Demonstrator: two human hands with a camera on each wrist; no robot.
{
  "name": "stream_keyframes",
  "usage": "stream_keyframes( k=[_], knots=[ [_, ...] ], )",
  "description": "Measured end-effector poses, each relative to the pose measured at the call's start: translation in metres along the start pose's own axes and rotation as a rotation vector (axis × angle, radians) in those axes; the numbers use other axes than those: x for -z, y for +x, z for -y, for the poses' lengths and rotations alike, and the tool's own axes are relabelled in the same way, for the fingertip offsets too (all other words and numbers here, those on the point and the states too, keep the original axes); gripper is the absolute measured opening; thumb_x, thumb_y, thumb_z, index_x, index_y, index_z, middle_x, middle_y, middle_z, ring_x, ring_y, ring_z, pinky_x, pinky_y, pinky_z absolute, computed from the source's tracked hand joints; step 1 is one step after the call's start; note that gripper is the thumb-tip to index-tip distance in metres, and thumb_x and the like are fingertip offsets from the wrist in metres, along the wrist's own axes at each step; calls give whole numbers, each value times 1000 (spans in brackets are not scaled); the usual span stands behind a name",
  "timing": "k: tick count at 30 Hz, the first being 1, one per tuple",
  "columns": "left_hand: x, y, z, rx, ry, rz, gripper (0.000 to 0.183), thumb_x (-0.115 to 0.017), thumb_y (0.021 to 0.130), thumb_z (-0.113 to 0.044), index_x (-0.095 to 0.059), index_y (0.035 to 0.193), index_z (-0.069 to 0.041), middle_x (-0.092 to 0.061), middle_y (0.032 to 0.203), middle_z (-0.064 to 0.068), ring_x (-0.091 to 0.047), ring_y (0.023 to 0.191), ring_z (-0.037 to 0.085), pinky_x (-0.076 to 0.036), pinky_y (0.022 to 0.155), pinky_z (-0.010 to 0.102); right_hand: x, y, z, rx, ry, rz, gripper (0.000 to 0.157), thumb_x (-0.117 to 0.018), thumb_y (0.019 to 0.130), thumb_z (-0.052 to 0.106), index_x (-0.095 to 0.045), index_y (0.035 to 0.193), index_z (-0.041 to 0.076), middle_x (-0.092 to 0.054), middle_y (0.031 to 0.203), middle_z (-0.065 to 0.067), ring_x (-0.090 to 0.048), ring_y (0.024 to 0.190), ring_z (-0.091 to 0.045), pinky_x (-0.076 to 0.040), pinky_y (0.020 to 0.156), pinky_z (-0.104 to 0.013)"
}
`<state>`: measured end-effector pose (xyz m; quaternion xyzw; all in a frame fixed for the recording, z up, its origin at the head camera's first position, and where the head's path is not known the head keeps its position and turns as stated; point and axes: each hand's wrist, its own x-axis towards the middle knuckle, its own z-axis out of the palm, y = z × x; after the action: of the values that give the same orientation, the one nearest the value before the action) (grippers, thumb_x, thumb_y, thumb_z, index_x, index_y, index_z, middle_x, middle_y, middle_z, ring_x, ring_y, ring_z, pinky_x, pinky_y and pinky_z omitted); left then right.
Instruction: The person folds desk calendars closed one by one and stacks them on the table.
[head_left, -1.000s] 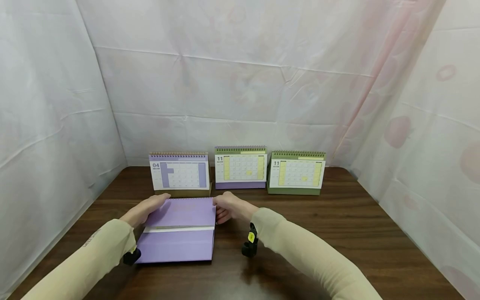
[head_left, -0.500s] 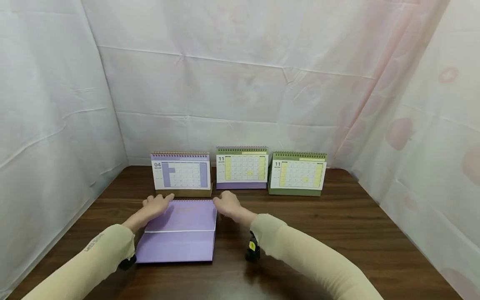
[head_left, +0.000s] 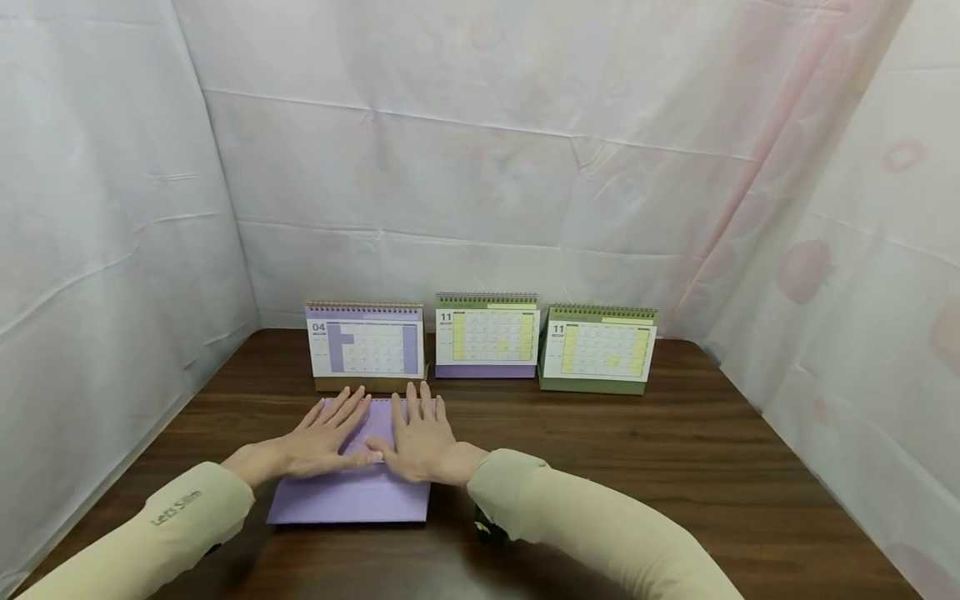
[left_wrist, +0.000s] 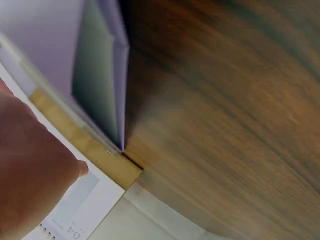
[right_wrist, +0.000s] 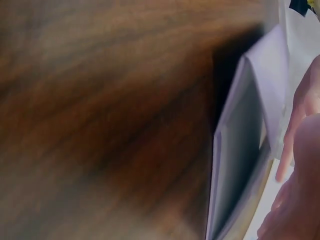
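A purple desk calendar (head_left: 348, 500) lies low on the table, its spiral edge away from me. My left hand (head_left: 318, 442) rests flat on the left part of its cover, fingers spread and pointing forward. The right hand (head_left: 422, 442) presses beside it on the right part, fingers straight, with both thumbs close together near the middle. Between the hands a strip of purple cover shows; the rest of its upper part is hidden. In the left wrist view the side of the purple stand (left_wrist: 122, 95) shows a gap between its folded panels. The right wrist view shows a similar gap beside the purple panel (right_wrist: 270, 75).
Three spiral calendars stand upright along the back: a purple-paged one marked 04 (head_left: 367, 346), a green and yellow one on a purple base (head_left: 486, 337), and a green one marked 11 (head_left: 597, 350). The dark wooden table (head_left: 637, 467) extends right; pale curtains (head_left: 465, 167) surround it.
Both hands have left the calendar's far corners and moved inward onto its cover, fingers now straight. The white gap across the cover has narrowed. The standing calendars stay put.
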<state>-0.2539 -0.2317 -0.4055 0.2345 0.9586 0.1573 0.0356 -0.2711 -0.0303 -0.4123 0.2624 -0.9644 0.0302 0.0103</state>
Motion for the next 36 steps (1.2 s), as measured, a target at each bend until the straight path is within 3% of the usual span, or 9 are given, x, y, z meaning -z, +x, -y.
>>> stream_keyframes(
  k=[7,13,21,26,30,36],
  knots=[
    [-20,2,17,40,20,54,106,-54,83,-71,-14,155,-4,-6,163,14,-1,151,35,0,119,60,-13,4,7,-5,36,68,83,-12,95,69,-14,156,12,-8,163,-16,-1,151,-33,-10,122,-51],
    [-23,1,17,30,24,87,112,-56,79,-74,-12,155,-4,-6,163,15,-2,151,35,0,119,60,-25,7,6,-18,23,88,84,-10,94,72,-15,156,15,-5,163,-15,0,151,-33,-8,122,-51],
    [-31,-1,19,2,29,79,119,-58,75,-77,-10,155,-4,-5,163,17,0,150,38,2,117,63,-22,3,9,-5,21,134,80,-13,95,70,-12,157,18,1,163,-16,5,151,-35,-4,122,-53],
    [-37,-1,22,-34,14,42,120,-61,74,-75,-10,155,-3,-5,162,21,0,149,42,4,115,66,-23,-1,10,2,-24,121,80,-11,95,69,-13,157,19,-1,163,-17,2,151,-36,-6,122,-54],
    [-36,-4,20,-53,14,16,119,-63,74,-73,-14,153,1,-9,160,24,-3,147,46,1,113,69,-25,-1,11,1,-44,106,80,-11,95,70,-15,156,19,-4,163,-17,-1,151,-36,-8,122,-53],
    [-27,-7,10,-44,57,32,117,-65,74,-70,-17,152,4,-12,160,25,-8,146,48,-4,113,69,-26,-1,12,-11,-53,117,79,-10,94,70,-14,156,21,-3,163,-15,0,151,-34,-7,122,-53]
  ],
)
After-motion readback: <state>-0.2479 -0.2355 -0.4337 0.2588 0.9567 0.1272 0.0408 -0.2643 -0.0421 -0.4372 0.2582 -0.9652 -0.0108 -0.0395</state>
